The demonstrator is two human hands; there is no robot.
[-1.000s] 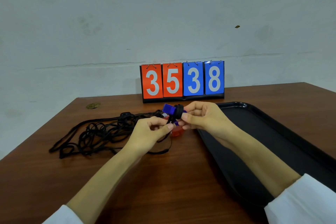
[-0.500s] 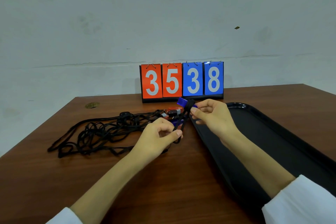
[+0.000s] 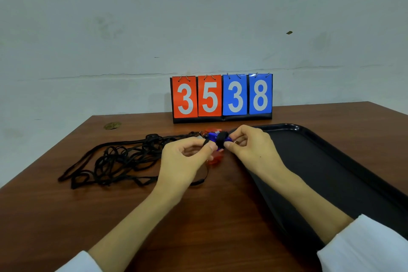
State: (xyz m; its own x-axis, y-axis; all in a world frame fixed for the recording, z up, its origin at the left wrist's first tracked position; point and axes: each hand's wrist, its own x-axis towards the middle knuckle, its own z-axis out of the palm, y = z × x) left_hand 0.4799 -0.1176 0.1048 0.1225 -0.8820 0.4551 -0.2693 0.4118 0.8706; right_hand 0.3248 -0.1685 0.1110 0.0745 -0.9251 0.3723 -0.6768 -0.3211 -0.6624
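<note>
Left hand: the left hand [image 3: 185, 161] is raised above the middle of the tabletop [image 3: 66, 216], thumb and forefinger pinched on a black lanyard [image 3: 205, 175]. The other fingers are curled loosely under the palm.
Right hand: the right hand [image 3: 249, 148] is opposite it and almost meets it, fingertips gripping the blue whistle [image 3: 212, 136] from the right side. The wrist is over the left rim of the tray.
Blue whistle: held in the air between the two hands, clear of the tabletop. A black band of lanyard [image 3: 220, 141] is wound round its middle and hides much of its body.
Lanyard run: from the left hand's pinch a loop drops to the wood and lies just in front of the left wrist.
Red whistle: a translucent red whistle [image 3: 215, 159] lies on the tabletop directly under the hands, partly hidden by them. A second red piece [image 3: 209, 131] shows just behind the blue whistle; its shape cannot be told.
Lanyard pile: a loose tangle of black lanyards [image 3: 114, 161] is spread over the left half of the tabletop – its far strands run toward the hands.
Tray: a black tray [image 3: 331, 161] covers the right side of the tabletop, its near end passing under the right forearm.
Scoreboard: a flip scoreboard [image 3: 221, 97] stands at the far edge – red 3 and 5, blue 3 and 8.
Far-left corner: a small gold disc [image 3: 112, 125] lies flat there.
Sleeves: white cuffs [image 3: 364, 247] show at both forearms.
</note>
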